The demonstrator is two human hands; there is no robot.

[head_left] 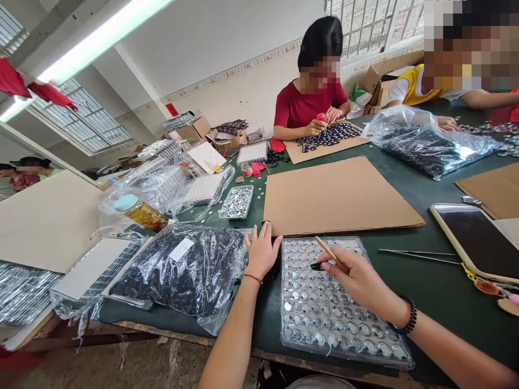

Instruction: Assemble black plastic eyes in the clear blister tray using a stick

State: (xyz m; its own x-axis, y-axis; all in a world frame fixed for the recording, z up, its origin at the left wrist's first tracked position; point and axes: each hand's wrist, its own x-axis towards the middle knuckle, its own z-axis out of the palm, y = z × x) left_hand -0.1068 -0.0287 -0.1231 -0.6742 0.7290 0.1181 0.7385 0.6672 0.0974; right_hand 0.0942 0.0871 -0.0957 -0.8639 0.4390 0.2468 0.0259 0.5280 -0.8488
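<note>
Right hand (357,278) over clear blister tray (344,346) of round metal pieces, fingers pinched narrow around a thin wooden stick (329,253); stick tilts up and away from the thumb. A small black piece (317,266) lies on the tray just at the fingertips, touching or nearly so; cannot tell which. Left hand (261,251) flat on green table (441,292), fingers spread, holding nothing, between tray's left edge and plastic bag of dark pieces (182,270). Cardboard sheet (336,194) just beyond.
</note>
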